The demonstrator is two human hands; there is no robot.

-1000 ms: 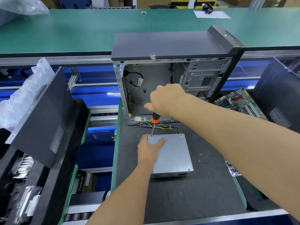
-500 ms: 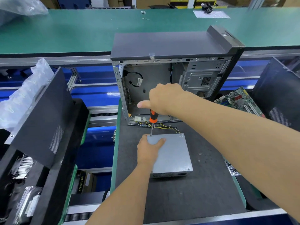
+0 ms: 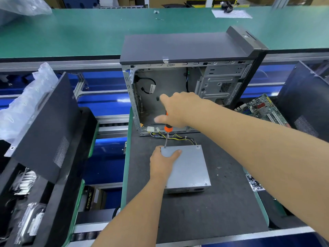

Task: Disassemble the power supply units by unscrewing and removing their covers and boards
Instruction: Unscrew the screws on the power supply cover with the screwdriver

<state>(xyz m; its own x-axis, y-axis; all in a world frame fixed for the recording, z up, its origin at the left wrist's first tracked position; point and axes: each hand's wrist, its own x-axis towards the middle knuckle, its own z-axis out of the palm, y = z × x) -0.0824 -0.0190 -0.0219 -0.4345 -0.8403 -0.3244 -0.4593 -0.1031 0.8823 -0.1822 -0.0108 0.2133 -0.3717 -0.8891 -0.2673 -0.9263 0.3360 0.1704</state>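
While the left hand (image 3: 161, 164) grips the upper left corner of the power supply unit (image 3: 187, 166), thumb laid flat on its grey cover and fingers wrapped over the left edge, the right hand (image 3: 178, 110) holds a screwdriver (image 3: 167, 130) by its orange-and-black handle. Two of the right hand's fingers stick out to the left and are blurred; the rest are closed about the handle. The shaft stands nearly upright with its tip on a screw at the unit's upper left corner, just beside the left thumb.

The unit lies flat at frame centre on a dark mat (image 3: 204, 211), cover uppermost, vented face toward the bottom of the frame. A bundle of yellow and black wires (image 3: 178, 138) runs from its far edge toward the open computer case (image 3: 187, 77), which stands on the mat directly above it in the frame. The case interior shows bare metal, a short black cable at upper left and a drive cage at right.

At right of frame a green circuit board (image 3: 261, 109) lies beside the case, partly hidden by the right forearm. A dark side panel (image 3: 44, 125) leans at left of frame, with clear plastic wrap (image 3: 23, 102) behind it. A green bench top (image 3: 89, 32) spans the upper frame.
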